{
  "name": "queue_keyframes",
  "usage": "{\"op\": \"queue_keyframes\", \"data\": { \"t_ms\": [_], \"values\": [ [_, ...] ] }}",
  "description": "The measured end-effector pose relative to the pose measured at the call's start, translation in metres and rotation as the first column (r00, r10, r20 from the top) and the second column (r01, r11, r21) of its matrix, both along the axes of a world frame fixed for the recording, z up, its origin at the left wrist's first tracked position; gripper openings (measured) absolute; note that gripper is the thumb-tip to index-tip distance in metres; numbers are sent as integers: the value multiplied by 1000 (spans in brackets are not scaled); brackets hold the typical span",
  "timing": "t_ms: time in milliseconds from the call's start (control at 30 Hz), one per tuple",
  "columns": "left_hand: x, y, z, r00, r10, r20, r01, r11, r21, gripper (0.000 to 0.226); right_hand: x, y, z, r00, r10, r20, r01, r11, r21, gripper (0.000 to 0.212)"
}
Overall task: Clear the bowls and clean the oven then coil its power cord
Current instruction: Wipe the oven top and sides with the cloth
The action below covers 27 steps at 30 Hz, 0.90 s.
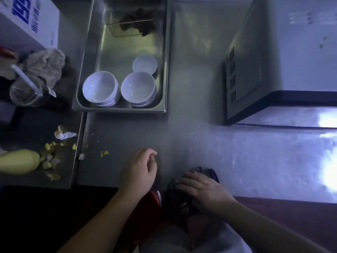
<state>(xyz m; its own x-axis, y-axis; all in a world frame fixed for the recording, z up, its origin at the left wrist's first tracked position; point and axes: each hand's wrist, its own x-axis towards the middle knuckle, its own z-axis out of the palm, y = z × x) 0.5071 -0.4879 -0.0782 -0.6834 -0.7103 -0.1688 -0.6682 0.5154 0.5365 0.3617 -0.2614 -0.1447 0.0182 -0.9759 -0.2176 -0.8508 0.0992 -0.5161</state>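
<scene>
Three white bowls lie in a steel tray (165,73) at the top middle: one at the front left (100,87), one at the front right (138,87), and a smaller one (145,64) behind. The oven (291,57) stands on the steel counter (237,154) at the right. My right hand (204,190) grips a dark cloth (182,196) at the counter's front edge. My left hand (139,172) hovers just left of it with loosely curled fingers, holding nothing. The power cord is not visible.
A plastic cup with a straw (25,92) and a crumpled rag (45,66) sit at the left by a white box (29,19). Yellow food scraps (52,161) and a pale vegetable (18,161) lie on the lower left counter.
</scene>
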Motion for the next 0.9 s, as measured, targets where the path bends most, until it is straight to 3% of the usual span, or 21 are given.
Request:
{"op": "queue_keyframes", "data": {
  "t_ms": [67,133,267,333,500,700,900],
  "values": [
    [4,3,-2,1000,2,-4,-1,999,44,14,-25,-30,-4,995,-92,-42,91,995,-34,56],
    [7,4,-3,1000,-5,-9,6,998,61,16,-60,-76,-7,954,-296,-54,293,954,-59,61],
    [16,12,2,1000,-18,15,17,997,71,19,-127,-162,13,679,-731,-72,734,677,52,76],
    [21,17,5,999,10,49,-15,995,99,19,-136,-179,17,567,-819,-92,823,557,115,74],
    [36,23,5,999,-21,35,19,997,81,17,-85,-127,9,698,-715,-50,713,700,-50,73],
    [34,30,11,995,-34,89,28,997,72,16,6,-18,10,914,-403,-51,403,915,-14,67],
    [22,41,27,995,-84,43,82,995,53,16,32,37,25,950,-305,-66,312,942,122,58]
  ]
}}
